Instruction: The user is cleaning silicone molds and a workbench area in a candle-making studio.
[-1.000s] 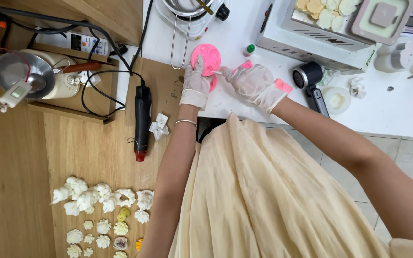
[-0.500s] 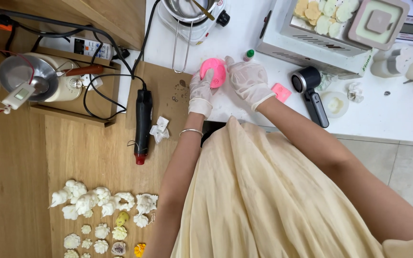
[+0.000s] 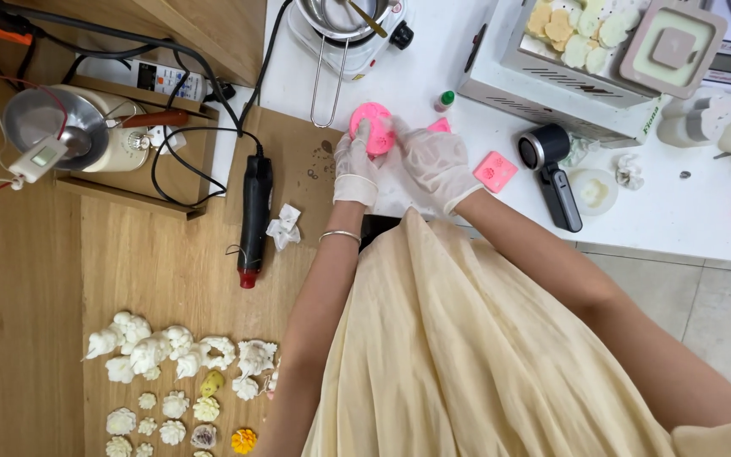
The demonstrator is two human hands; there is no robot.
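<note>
- Pink silicone, a round mould (image 3: 374,125), sits between both gloved hands at the near edge of the white table (image 3: 433,51), just right of the brown board (image 3: 294,161).
- Step in hand, as I judge it: working the mould with both hands, probably flexing it to free a cast piece; whether anything is inside I cannot tell.
- Left hand (image 3: 354,165) clasps the mould's left rim, fingers curled up over it, closed on it.
- Right hand (image 3: 436,162) presses on the mould's right side, fingers bent round its edge, also closed on it.
- Next move, in my view, calls for an even bend of the soft mould with thumbs underneath, gently, since small cast shapes would break easily.
- Nearby: a square pink mould (image 3: 496,171) to the right on the table, a black heat gun (image 3: 255,216) to the left on the wooden bench, and white flower casts (image 3: 175,355) laid out near and left.
</note>
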